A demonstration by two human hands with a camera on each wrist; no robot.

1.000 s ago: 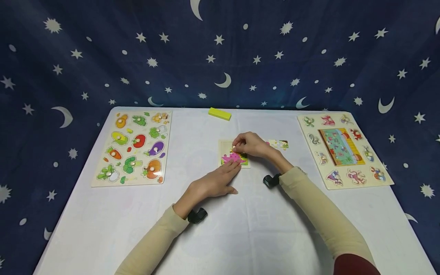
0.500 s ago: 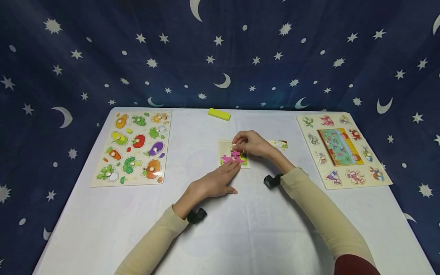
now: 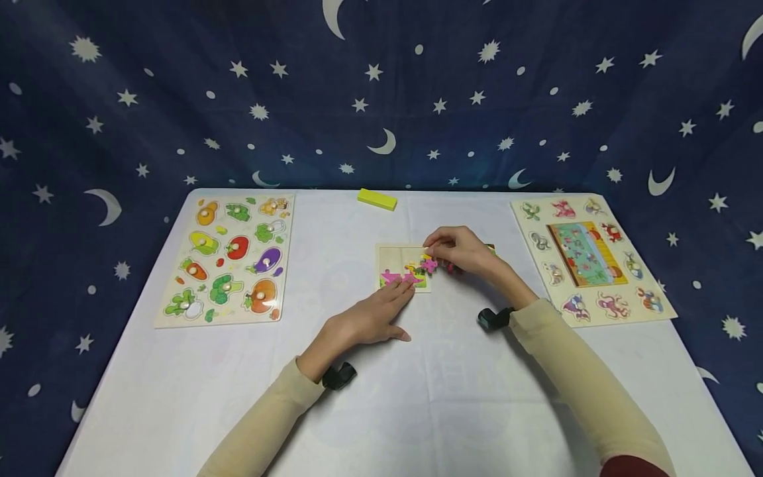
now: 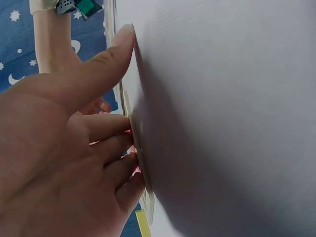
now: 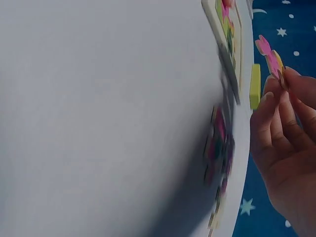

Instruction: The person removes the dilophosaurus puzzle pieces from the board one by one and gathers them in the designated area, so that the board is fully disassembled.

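A small wooden jigsaw tray (image 3: pixel 390 255) lies mid-table, with pink and green pieces (image 3: pixel 390 277) in its lower part. My left hand (image 3: pixel 369 318) rests its straight fingers on the tray's near edge, covering some of those pieces; its thumb is spread to the side. Between thumb and fingertips, my right hand (image 3: pixel 459 248) pinches a pink and yellow jigsaw piece (image 5: pixel 269 54). That piece is off the table, over the tray's right edge in the head view. Several loose jigsaw pieces (image 5: pixel 217 143) lie beside the tray, mostly hidden under my right hand.
A vegetable peg puzzle board (image 3: pixel 229 258) lies at the left. At the right is a sea-animal board (image 3: pixel 530 255) with a picture panel. A yellow block (image 3: pixel 377 199) sits near the far edge, before a dark blue starry cloth (image 3: pixel 298 79).
My right hand has moved to the right, carrying the pink piece up out of the tray. My left hand stays on the near edge. The head view has shifted slightly.
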